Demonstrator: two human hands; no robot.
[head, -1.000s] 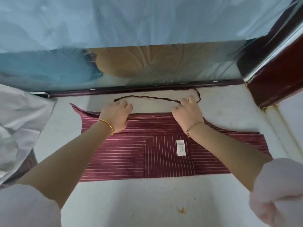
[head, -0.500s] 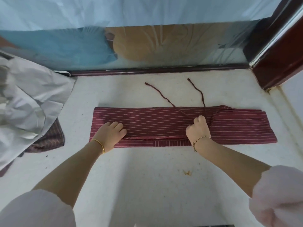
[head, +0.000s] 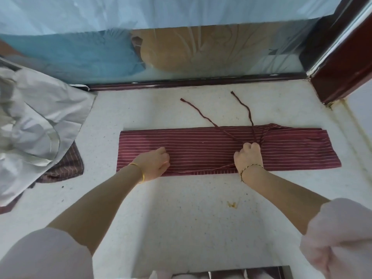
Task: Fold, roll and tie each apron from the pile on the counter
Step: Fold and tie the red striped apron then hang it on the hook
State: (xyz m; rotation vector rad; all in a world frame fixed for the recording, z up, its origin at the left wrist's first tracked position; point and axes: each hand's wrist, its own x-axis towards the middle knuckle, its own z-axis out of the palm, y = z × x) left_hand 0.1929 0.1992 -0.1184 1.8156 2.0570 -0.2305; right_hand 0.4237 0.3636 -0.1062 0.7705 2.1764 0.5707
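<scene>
Folded apron (head: 201,150): a long, flat band of maroon cloth with fine white stripes, lying on the speckled white counter (head: 181,218) just in front of the dark rail (head: 197,82) and parallel to it. The right hand (head: 248,158), on the apron, is clenched round the two twisted ties (head: 205,117), whose free ends run toward the rail. The left hand (head: 154,165) rests on the edge farthest from the rail with fingers bent, and whether it grasps cloth cannot be told.

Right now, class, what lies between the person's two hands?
In the head view, a stretch of the folded apron's striped cloth lies between the left hand and the right hand.
</scene>
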